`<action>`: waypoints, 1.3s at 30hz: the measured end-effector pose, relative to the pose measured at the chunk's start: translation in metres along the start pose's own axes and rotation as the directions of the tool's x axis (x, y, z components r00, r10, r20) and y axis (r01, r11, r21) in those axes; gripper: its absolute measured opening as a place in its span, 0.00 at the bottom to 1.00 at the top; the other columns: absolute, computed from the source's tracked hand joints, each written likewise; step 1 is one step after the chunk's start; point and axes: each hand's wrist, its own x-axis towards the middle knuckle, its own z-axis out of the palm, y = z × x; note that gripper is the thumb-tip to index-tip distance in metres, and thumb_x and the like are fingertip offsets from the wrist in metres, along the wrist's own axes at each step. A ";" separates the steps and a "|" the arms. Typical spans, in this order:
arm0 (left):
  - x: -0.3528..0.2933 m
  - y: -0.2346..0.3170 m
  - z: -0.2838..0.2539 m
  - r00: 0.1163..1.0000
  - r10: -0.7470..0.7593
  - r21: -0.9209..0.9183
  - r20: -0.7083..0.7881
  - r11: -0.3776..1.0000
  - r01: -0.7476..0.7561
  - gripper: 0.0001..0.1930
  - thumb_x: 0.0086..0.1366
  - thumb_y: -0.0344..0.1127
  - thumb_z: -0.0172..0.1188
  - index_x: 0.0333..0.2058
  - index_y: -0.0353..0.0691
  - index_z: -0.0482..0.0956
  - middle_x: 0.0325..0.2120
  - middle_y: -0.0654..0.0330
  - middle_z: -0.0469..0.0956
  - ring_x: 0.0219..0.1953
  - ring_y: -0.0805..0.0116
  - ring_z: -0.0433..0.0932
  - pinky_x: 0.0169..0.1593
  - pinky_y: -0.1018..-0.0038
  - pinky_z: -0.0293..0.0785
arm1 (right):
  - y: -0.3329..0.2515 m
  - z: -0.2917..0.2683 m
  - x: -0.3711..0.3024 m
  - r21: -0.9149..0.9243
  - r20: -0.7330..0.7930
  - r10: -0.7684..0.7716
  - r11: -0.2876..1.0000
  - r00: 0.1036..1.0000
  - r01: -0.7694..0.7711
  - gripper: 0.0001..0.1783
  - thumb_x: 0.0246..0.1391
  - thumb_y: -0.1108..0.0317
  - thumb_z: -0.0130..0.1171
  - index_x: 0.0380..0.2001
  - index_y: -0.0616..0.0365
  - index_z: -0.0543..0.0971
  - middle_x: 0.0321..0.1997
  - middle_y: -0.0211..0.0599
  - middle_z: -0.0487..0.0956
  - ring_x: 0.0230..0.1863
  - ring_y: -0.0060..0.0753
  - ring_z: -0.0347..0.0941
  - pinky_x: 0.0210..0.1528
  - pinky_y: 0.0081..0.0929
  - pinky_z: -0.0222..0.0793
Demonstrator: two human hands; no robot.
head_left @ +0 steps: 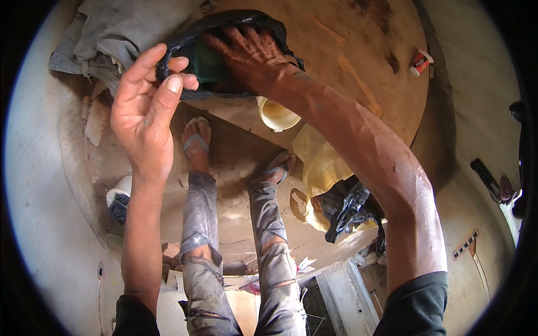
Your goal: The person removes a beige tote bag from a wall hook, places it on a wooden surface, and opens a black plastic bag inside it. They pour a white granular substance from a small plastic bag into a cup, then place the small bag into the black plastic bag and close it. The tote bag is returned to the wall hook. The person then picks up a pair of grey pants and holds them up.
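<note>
While the person looked down past both raised forearms, the left hand [147, 106] held the rim of a black plastic bag [235, 22] — thumb and forefinger pinched shut on a fold of it, the other fingers loosely curled behind. The bag sat at the near edge of a round wooden tabletop [358, 50], its mouth pulled open toward the person. The right hand [246, 56] was pushed into that mouth, palm down and fingers spread flat over a dark green object [210, 64] inside; whether those fingers had closed on the object could not be told, since the fingertips were hidden by the bag's edge.

Just beside the bag, to the left, lay a heap of grey cloth [106, 33] on the same surface. Below the right wrist stood a pale yellow tub [277, 115], partly under the table's rim. Further down a yellow sack [319, 162] slumped near the person's right foot, with crumpled black plastic [350, 210] on top of it. The person's feet, in sandals [197, 140], stood on a dusty floor — the trousers [202, 224] grey and stained. A small red and white container [420, 61] lay at the far right edge of the tabletop, well apart from both hands. A white bucket [119, 196] stood low at the left, beside the left forearm.
</note>
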 end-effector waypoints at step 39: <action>0.034 -0.110 -0.016 0.726 -0.675 0.033 -0.128 0.729 0.684 0.21 0.67 0.43 0.72 0.50 0.31 0.82 0.37 0.62 0.84 0.38 0.76 0.81 0.41 0.79 0.79 | 0.065 0.103 0.017 -0.039 0.418 -0.085 0.993 0.904 0.111 0.45 0.69 0.40 0.39 0.78 0.58 0.49 0.80 0.49 0.55 0.74 0.49 0.58 0.76 0.44 0.48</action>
